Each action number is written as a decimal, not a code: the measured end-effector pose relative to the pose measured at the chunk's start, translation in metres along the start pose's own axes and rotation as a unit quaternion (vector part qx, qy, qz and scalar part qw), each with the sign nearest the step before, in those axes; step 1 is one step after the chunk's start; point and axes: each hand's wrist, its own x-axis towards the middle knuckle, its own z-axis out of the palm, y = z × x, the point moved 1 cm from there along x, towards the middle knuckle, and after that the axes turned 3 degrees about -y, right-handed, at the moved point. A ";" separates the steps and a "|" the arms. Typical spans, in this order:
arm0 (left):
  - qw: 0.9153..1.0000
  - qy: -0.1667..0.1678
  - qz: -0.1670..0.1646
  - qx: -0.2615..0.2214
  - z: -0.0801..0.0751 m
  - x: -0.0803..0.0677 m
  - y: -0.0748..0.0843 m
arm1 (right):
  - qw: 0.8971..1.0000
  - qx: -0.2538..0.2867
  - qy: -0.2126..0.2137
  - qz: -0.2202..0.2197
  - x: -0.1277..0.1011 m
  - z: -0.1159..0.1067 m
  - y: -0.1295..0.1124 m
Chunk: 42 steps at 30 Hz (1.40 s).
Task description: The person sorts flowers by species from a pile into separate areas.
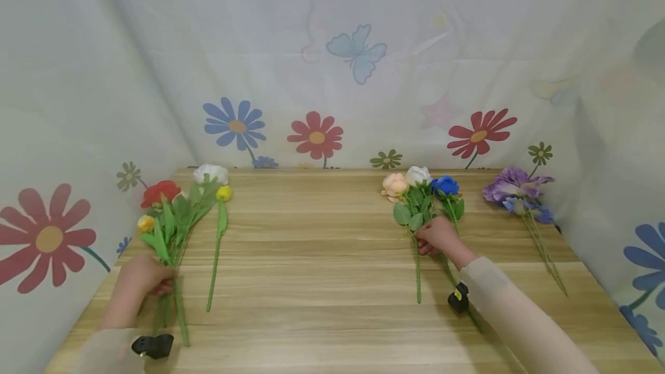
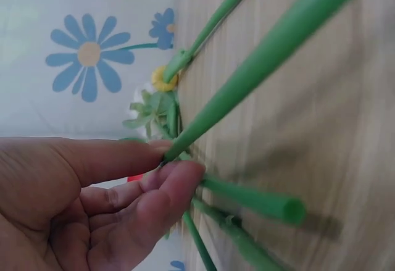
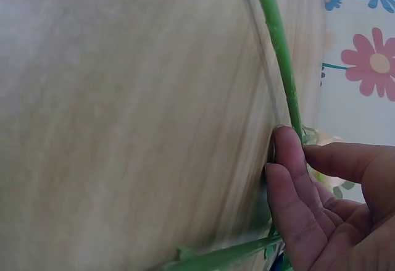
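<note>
On the left of the table, my left hand (image 1: 142,276) pinches a green flower stem (image 2: 259,67) between thumb and fingers. Other stems lie beside it, below a red flower (image 1: 161,193), a white flower (image 1: 210,174) and an orange-yellow tulip (image 1: 146,223). Which bloom the pinched stem bears, I cannot tell. My right hand (image 1: 441,236) pinches another green flower stem (image 3: 281,49), which runs under a peach rose (image 1: 395,186) and a white rose (image 1: 418,175); its own bloom is unclear. Just right of that hand lies a blue rose (image 1: 445,185), its stem passing under the wrist.
A yellow tulip (image 1: 224,193) lies apart, right of the left bunch. Purple flowers (image 1: 514,184) with long thin stems lie at the far right of the wooden table (image 1: 312,258). A flower-printed curtain (image 1: 270,62) stands behind and at both sides.
</note>
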 end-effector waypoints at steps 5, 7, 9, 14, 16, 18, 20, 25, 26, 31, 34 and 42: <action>0.999 -0.015 -0.006 -0.039 -0.007 0.001 -0.008 | 1.000 -0.003 0.001 -0.006 -0.005 -0.002 -0.001; 0.998 -0.016 -0.006 -0.053 -0.010 0.000 -0.010 | 1.000 0.000 0.000 -0.008 -0.006 -0.005 0.000; 0.998 -0.017 -0.004 -0.056 -0.012 -0.003 -0.010 | 1.000 0.007 -0.005 -0.014 -0.007 -0.008 0.002; 0.998 -0.020 0.001 -0.061 -0.015 -0.012 -0.006 | 0.999 0.025 -0.013 -0.041 -0.013 -0.020 0.005; 0.999 -0.020 0.006 -0.044 -0.016 -0.016 -0.003 | 0.998 0.026 -0.009 -0.051 -0.015 -0.024 0.005; 0.999 -0.018 0.014 -0.026 -0.018 -0.019 0.002 | 0.998 0.021 -0.006 -0.065 -0.019 -0.028 0.004; 1.000 -0.018 0.017 -0.017 -0.020 -0.023 0.009 | 0.998 0.008 0.005 -0.065 -0.022 -0.032 0.003; 0.999 -0.002 0.040 -0.002 -0.021 -0.029 0.027 | 0.998 -0.008 0.017 -0.067 -0.032 -0.038 -0.003; 0.999 0.003 0.048 0.008 -0.020 -0.030 0.031 | 0.997 -0.002 0.018 -0.069 -0.034 -0.039 -0.004; 0.997 0.016 0.076 0.003 -0.012 -0.030 0.051 | 0.996 0.023 0.026 -0.087 -0.043 -0.039 -0.014; 0.996 0.020 0.083 0.004 -0.007 -0.030 0.063 | 0.994 0.024 0.034 -0.102 -0.048 -0.036 -0.020; 0.992 0.050 0.115 0.027 0.002 -0.035 0.089 | 0.989 0.046 0.028 -0.140 -0.056 -0.029 -0.030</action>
